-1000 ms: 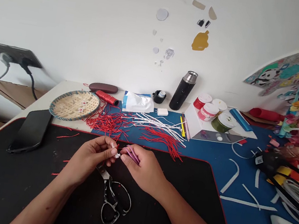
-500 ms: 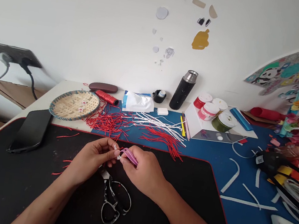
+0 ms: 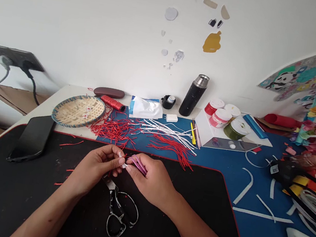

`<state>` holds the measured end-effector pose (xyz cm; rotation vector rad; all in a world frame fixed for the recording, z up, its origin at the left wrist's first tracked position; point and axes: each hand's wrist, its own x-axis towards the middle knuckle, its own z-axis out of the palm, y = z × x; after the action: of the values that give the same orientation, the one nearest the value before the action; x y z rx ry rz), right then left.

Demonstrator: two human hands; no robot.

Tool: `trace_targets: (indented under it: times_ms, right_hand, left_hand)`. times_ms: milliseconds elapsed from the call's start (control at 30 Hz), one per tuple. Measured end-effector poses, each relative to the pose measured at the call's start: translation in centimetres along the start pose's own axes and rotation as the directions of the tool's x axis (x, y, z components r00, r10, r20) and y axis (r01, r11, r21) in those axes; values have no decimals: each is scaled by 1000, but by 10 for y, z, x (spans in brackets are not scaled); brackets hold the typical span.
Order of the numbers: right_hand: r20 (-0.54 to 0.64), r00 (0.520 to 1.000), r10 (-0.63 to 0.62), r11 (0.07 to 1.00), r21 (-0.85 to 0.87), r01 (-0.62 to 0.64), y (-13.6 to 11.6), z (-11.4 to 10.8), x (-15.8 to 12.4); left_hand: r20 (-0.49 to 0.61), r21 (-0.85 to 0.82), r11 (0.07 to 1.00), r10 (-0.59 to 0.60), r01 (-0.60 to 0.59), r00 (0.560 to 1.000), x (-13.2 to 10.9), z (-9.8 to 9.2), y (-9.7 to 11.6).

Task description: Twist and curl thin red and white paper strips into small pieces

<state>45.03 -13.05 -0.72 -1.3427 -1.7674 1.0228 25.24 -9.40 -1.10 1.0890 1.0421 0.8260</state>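
My left hand [image 3: 95, 166] pinches a tiny white piece [image 3: 123, 165] between thumb and fingertips, over the black mat [image 3: 17, 188]. My right hand [image 3: 151, 181] meets it fingertip to fingertip and grips pink tweezers [image 3: 138, 164], whose tips point at the white piece. Just below both hands a pair of scissors [image 3: 119, 209] lies on the mat, handles toward me. Red paper strips [image 3: 114, 130] and white paper strips [image 3: 168, 130] are spread on the blue mat behind the hands.
A woven basket [image 3: 78, 111], a black phone [image 3: 34, 137] and a red thread spool [image 3: 113, 103] lie at the left. A black flask [image 3: 193, 96], paint jars [image 3: 220, 118] on a white stand and a glue gun [image 3: 286, 173] amid coloured paper scraps sit to the right.
Both hands stay together in place. The tweezers dipped slightly toward the white piece and came back; fingertips shifted a little.
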Motion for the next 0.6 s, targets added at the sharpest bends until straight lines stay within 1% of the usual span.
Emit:
trace_targets:
  times_ms: [100,167,300,433,600]
  right_hand:
    - [18,1000,-4,1000,-19,4,1,1,0]
    - [7,1000,-2,999,-44,2,1,1,0]
    - [6,1000,0,997,-82,1,0,1,1]
    - [30,1000,8,996,-86,-5,-2,1,1]
    - [63,998,-15,996,-89,20,-3,0,1]
  left_hand:
    - [-1,42,999,3,-3,1000,0,0,-1]
    - [-1,62,998,6,-6,1000,0,0,-2]
    - [3,64,998,0,0,1000,1,-1,-3]
    - [6,58,998,-6,5,1000,1,-1,-3]
    - [11,67,998,-14,13,1000,1,1,0]
